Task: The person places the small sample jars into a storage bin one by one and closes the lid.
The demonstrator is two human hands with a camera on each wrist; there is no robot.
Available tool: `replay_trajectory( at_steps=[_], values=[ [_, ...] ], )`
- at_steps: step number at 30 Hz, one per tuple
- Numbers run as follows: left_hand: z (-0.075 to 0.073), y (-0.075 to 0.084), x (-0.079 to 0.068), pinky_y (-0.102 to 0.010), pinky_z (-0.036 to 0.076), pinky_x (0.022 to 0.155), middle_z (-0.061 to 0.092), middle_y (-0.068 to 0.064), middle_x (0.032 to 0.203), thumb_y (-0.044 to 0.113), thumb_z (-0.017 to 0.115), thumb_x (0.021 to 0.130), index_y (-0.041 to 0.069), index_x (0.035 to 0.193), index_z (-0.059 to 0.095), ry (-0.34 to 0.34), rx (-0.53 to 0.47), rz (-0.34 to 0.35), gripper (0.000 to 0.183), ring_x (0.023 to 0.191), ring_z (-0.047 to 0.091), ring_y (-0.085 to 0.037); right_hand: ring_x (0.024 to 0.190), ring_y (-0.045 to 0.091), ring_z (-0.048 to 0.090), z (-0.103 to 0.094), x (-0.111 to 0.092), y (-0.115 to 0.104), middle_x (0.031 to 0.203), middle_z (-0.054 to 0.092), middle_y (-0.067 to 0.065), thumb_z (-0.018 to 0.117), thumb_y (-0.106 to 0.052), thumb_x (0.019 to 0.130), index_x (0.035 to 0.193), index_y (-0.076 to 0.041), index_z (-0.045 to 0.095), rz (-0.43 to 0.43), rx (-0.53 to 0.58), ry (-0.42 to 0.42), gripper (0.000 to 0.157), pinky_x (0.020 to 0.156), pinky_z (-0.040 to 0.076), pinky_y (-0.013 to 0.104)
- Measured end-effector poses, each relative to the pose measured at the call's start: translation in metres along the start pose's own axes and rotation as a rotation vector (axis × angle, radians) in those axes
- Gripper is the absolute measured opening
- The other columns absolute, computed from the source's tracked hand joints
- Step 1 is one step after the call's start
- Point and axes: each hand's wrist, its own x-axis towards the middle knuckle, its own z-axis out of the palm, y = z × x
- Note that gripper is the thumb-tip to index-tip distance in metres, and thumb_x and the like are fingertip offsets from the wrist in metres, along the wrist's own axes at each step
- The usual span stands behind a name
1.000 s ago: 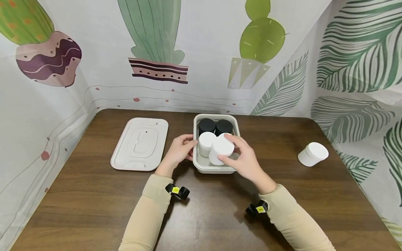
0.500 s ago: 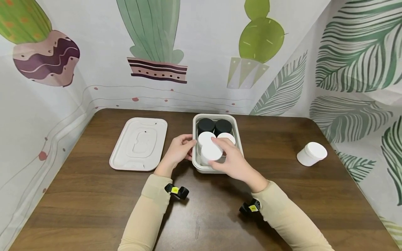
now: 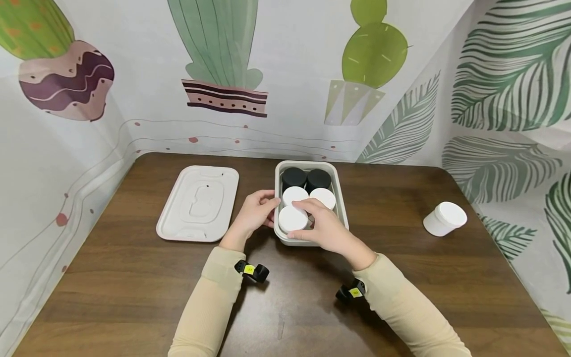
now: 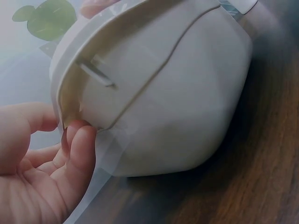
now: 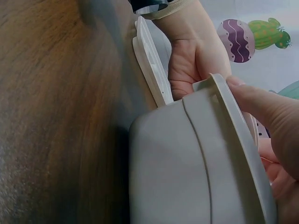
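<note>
My left hand (image 3: 253,218) grips the left rim of a pale grey-white plastic box (image 3: 341,203). In the left wrist view its thumb and fingers close round the rim, on the box's side wall (image 4: 182,107). My right hand (image 3: 327,227) holds a white-lidded jar (image 3: 292,218) between thumb and fingers in the front left corner of the box. Behind that jar stand two more white-lidded jars, one on the left (image 3: 294,195) and one on the right (image 3: 323,198). Two black-lidded jars (image 3: 318,178) fill the back. The right wrist view shows mainly the box's outer wall (image 5: 170,163).
A white lid (image 3: 198,203) lies flat on the brown wooden table (image 3: 383,198) left of the box. Another white jar (image 3: 444,218) stands alone toward the right edge. A cloth printed with cacti and leaves (image 3: 303,64) hangs behind the table.
My right hand has moved left and down with the white jar, from over the box's right side into its front left corner. My left hand stays on the rim.
</note>
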Motion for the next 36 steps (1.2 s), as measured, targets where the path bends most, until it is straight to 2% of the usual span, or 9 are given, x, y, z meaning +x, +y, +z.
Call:
replay_trajectory(
  at_steps=[3, 7, 15, 20, 28, 32, 36],
  values=[
    [0.001, 0.009, -0.007, -0.027, 0.056, 0.05, 0.054, -0.003, 0.071, 0.009, 0.053, 0.094, -0.008, 0.131, 0.046, 0.001, 0.002, 0.003, 0.042, 0.054, 0.057, -0.012, 0.1, 0.018, 0.055, -0.001, 0.0, -0.001, 0.125, 0.056, 0.01, 0.082, -0.033, 0.071, 0.128, -0.003, 0.057, -0.003, 0.001, -0.024, 0.069, 0.076, 0.052, 0.029],
    [0.002, 0.01, -0.008, -0.026, 0.056, 0.049, 0.055, -0.003, 0.071, 0.008, 0.052, 0.094, -0.008, 0.13, 0.046, -0.002, -0.011, 0.01, 0.04, 0.054, 0.057, -0.012, 0.099, 0.018, 0.055, -0.002, -0.002, -0.003, 0.126, 0.055, 0.01, 0.08, -0.034, 0.074, 0.126, -0.003, 0.059, -0.021, -0.015, -0.039, 0.065, 0.075, 0.052, 0.028],
    [0.001, 0.01, -0.008, -0.026, 0.056, 0.048, 0.055, -0.002, 0.071, 0.008, 0.053, 0.094, -0.008, 0.13, 0.047, -0.005, -0.027, 0.013, 0.04, 0.055, 0.057, -0.013, 0.114, 0.021, 0.055, -0.006, -0.005, -0.003, 0.128, 0.054, 0.009, 0.074, -0.037, 0.08, 0.125, -0.002, 0.06, -0.025, -0.077, -0.037, 0.059, 0.094, 0.049, 0.037],
    [0.001, 0.01, -0.008, -0.027, 0.056, 0.049, 0.054, -0.003, 0.071, 0.007, 0.053, 0.093, -0.008, 0.13, 0.047, 0.001, -0.024, 0.01, 0.04, 0.055, 0.057, -0.014, 0.116, 0.02, 0.055, -0.01, -0.007, 0.002, 0.127, 0.056, 0.007, 0.072, -0.037, 0.081, 0.124, -0.006, 0.061, -0.007, -0.064, -0.022, 0.054, 0.099, 0.048, 0.037],
    [0.002, 0.011, -0.008, -0.026, 0.056, 0.049, 0.054, -0.004, 0.072, 0.007, 0.053, 0.093, -0.008, 0.13, 0.047, 0.004, -0.017, 0.005, 0.04, 0.054, 0.056, -0.012, 0.11, 0.018, 0.058, -0.022, -0.013, 0.014, 0.122, 0.061, 0.003, 0.073, -0.031, 0.082, 0.118, -0.01, 0.064, -0.006, -0.016, 0.083, 0.042, 0.089, 0.053, 0.04],
    [0.002, 0.01, -0.008, -0.026, 0.056, 0.049, 0.054, -0.004, 0.072, 0.008, 0.053, 0.093, -0.007, 0.131, 0.047, 0.006, -0.011, -0.005, 0.041, 0.053, 0.056, -0.011, 0.108, 0.019, 0.059, -0.03, -0.018, 0.021, 0.118, 0.063, 0.005, 0.075, -0.027, 0.08, 0.116, -0.008, 0.065, -0.023, -0.032, 0.169, 0.042, 0.085, 0.053, 0.039],
    [0.002, 0.006, -0.005, -0.027, 0.056, 0.049, 0.055, -0.004, 0.072, 0.009, 0.054, 0.093, -0.006, 0.13, 0.048, 0.009, -0.01, 0.0, 0.04, 0.054, 0.057, -0.011, 0.106, 0.02, 0.06, -0.04, -0.022, 0.03, 0.116, 0.064, 0.006, 0.077, -0.023, 0.079, 0.115, -0.008, 0.066, -0.003, -0.046, 0.272, 0.041, 0.082, 0.051, 0.033]
  ],
)
